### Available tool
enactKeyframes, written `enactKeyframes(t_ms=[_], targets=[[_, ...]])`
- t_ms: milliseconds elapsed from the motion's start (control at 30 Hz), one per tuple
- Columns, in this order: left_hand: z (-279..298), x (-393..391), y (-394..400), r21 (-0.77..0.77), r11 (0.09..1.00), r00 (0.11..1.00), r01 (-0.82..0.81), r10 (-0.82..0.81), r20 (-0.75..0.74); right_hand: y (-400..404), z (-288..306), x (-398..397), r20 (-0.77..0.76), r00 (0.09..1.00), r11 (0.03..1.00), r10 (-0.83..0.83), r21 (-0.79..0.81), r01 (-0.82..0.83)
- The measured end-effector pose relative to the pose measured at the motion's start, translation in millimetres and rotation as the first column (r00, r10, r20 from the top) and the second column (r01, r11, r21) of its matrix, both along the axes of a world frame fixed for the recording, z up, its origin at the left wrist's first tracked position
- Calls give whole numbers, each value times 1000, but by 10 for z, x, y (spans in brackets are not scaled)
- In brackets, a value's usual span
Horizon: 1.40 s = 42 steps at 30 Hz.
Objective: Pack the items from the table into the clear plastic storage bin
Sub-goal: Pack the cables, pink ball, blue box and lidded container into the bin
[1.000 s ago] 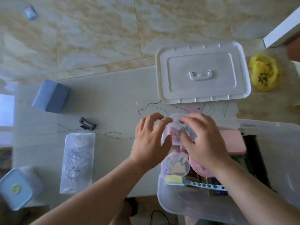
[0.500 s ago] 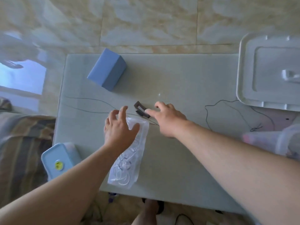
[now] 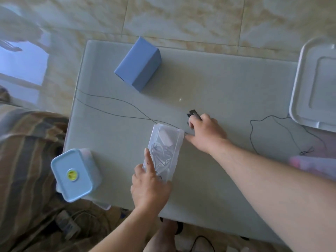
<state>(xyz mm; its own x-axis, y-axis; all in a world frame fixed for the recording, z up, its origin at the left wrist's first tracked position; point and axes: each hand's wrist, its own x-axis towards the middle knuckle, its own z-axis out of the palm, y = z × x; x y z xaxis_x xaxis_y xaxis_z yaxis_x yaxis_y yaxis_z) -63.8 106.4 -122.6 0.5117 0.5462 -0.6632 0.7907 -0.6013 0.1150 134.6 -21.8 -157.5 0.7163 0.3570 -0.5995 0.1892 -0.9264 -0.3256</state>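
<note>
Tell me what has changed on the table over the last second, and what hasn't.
Both hands left the storage bin and swung left across the table. The left hand took hold of the clear bag of cables at its near end; the right hand closed on the small black clip. The blue box, the blue-lidded container and the white lid stayed put.

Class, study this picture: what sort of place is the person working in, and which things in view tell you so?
Probably a room in a home. The floor is glossy marble-look floor tiles, a striped fabric like bedding or a sofa cover lies beside the low table, and a power strip sits on the floor.
</note>
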Motion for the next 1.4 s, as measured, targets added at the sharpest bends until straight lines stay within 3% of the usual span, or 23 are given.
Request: enactKeyframes(t_ms=[67, 200, 333, 400, 533, 633, 767, 933, 1067, 1167, 1233, 1300, 1400], targets=[[67, 160, 22, -57, 998, 999, 1, 1, 45, -195, 59, -26, -79, 971, 969, -227, 86, 233], [295, 565, -131, -115, 991, 990, 76, -61, 126, -601, 310, -83, -170, 814, 798, -555, 167, 579], [629, 918, -440, -88, 963, 941, 256, -227, 252, -1112, 796, 47, -320, 513, 407, -797, 343, 847], [848, 1064, -653, -73, 932, 891, 356, -315, 327, -1479, 1124, 169, -406, 444, 253, -799, 444, 860], [1336, 1321, -1237, 6, 847, 752, 532, -476, 456, -2433, 1836, 225, -521, 393, 57, -758, 547, 835], [1650, 1461, -1784, 111, 704, 567, 702, -646, 511, -3247, 2132, 77, -599, 313, -65, -737, 523, 850], [1944, 1494, -2705, 183, 506, 334, 843, -759, 559, -4241, 2386, -264, -714, 113, -282, -691, 411, 867], [1880, 1330, -3694, 183, 280, 147, 942, -839, 525, -5229, 2367, -862, -627, -63, -308, -777, 292, 905], [1685, 997, -4139, 86, 152, 97, 985, -885, 456, -5718, 2220, -1402, -616, -68, -204, -785, 153, 967], [1590, 720, -4236, 26, 112, 87, 993, -881, 465, -5875, 2139, -1717, -574, -12, -76, -819, 87, 993], [1568, 589, -4238, 21, 111, 86, 994, -864, 497, -5933, 2072, -1867, -555, -8, -43, -832, 50, 998], [1568, 554, -4236, 39, 120, 82, 992, -848, 524, -5961, 2002, -1925, -554, -18, -58, -832, 56, 997], [1547, 691, -4281, 110, 150, 67, 982, -839, 540, -5957, 1911, -1839, -574, -82, -188, -815, 129, 974]])
